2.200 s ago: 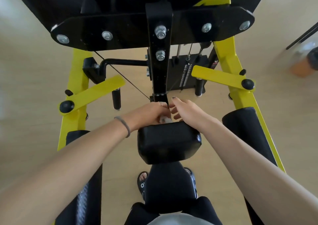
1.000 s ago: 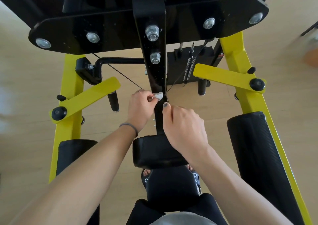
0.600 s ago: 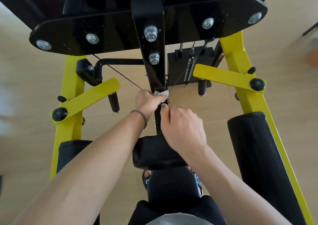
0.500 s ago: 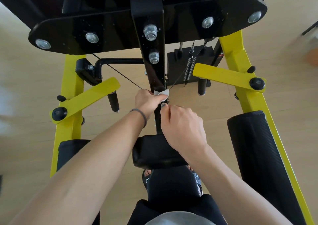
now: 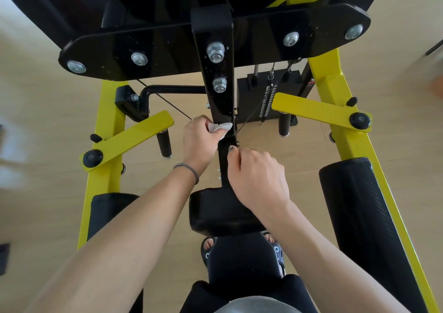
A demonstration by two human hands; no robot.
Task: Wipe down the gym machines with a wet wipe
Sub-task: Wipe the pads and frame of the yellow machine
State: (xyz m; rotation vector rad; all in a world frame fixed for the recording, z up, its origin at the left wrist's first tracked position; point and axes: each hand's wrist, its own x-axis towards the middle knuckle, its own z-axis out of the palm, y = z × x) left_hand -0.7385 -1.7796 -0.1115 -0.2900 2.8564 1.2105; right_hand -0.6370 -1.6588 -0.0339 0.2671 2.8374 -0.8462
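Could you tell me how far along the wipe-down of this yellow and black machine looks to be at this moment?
Done: nothing can be confirmed; no surface shows a clear wiped trace. In hand: the left hand pinches the wet wipe against the black centre post, while the right hand grips the post lower down, above the small black pad. Left, as far as can be judged: the yellow frame and the roller pad.

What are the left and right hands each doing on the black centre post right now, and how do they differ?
The left hand pinches a white wet wipe against the black centre post; the right hand holds no wipe and grips the post bare. The left hand sits higher up the post, the right hand lower, just above the black pad. The left wrist wears a grey band; the right wrist is bare. Both touch the same post.
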